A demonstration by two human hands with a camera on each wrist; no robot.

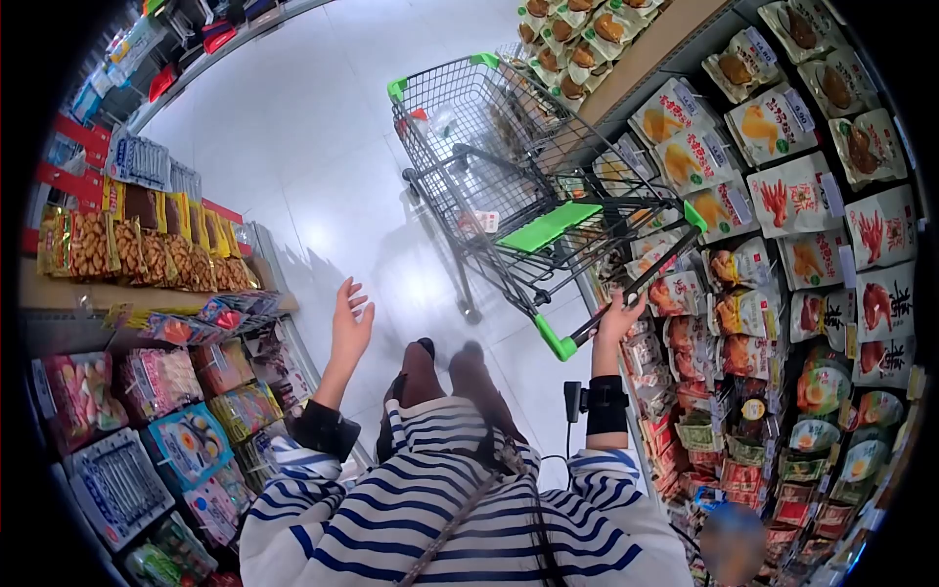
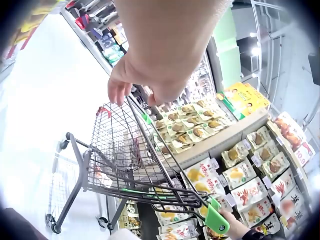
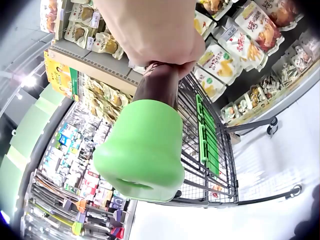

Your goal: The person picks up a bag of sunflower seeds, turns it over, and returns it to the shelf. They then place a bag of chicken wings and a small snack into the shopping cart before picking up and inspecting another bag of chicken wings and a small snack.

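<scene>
A black wire shopping cart (image 1: 469, 147) with green corners and a green seat flap (image 1: 550, 227) stands ahead and to the right in the head view. My right hand (image 1: 619, 318) grips its dark push bar (image 1: 641, 282) near the middle. Up close in the right wrist view, the fingers of the right hand (image 3: 160, 40) wrap the bar behind its green end cap (image 3: 140, 150). Left of the cart, my left hand (image 1: 352, 313) is held in the air with relaxed fingers and nothing in it. A few small items, one with a red part (image 1: 419, 115), lie inside the basket.
Shelves of packaged meat snacks (image 1: 773, 127) run along the right, close beside the cart. Hanging bags of nuts (image 1: 137, 249) and sweets (image 1: 83, 386) line the left shelf. A pale tiled floor (image 1: 293, 166) stretches ahead between them.
</scene>
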